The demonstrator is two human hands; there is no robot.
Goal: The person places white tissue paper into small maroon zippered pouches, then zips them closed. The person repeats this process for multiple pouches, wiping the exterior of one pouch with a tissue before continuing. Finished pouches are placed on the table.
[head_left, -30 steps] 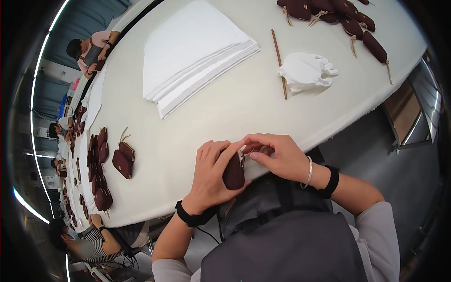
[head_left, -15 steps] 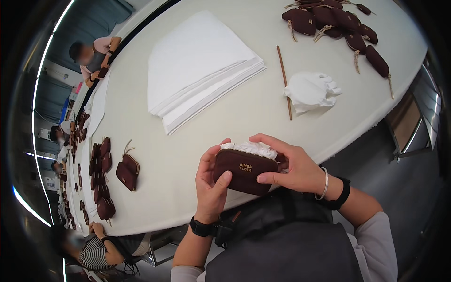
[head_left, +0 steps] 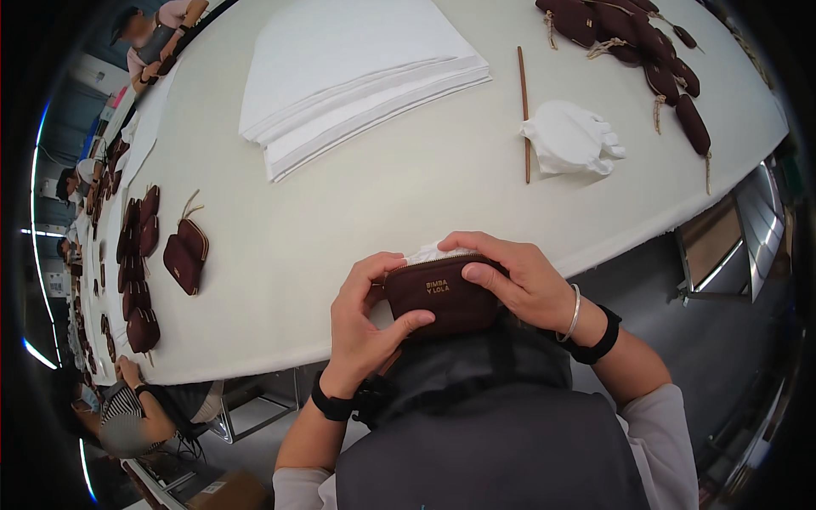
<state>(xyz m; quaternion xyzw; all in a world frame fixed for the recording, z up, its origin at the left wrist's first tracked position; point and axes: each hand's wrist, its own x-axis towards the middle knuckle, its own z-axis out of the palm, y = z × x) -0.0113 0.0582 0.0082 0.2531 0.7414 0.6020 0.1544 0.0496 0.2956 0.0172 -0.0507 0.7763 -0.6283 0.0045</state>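
Between my two hands is a small dark maroon zip pouch (head_left: 442,293) with gold lettering on its front, held at the table's near edge. White stuffing paper (head_left: 427,252) shows along its unzipped top. My left hand (head_left: 367,314) grips the left side, thumb across the lower front and fingers at the top corner. My right hand (head_left: 518,276) holds the right side, thumb on the upper front and fingers over the top edge by the paper. The pouch's back is hidden.
A stack of white paper sheets (head_left: 357,85) lies ahead. Right of it are a brown stick (head_left: 524,119) and a white glove (head_left: 574,138). More maroon pouches lie far right (head_left: 625,38) and left (head_left: 136,272). Other people sit along the left; a metal-framed stand (head_left: 722,251) is at right.
The view has shifted, so the table things sit higher and the left pouches further left. My right thumb has moved up the pouch's front; less white paper stands above the opening.
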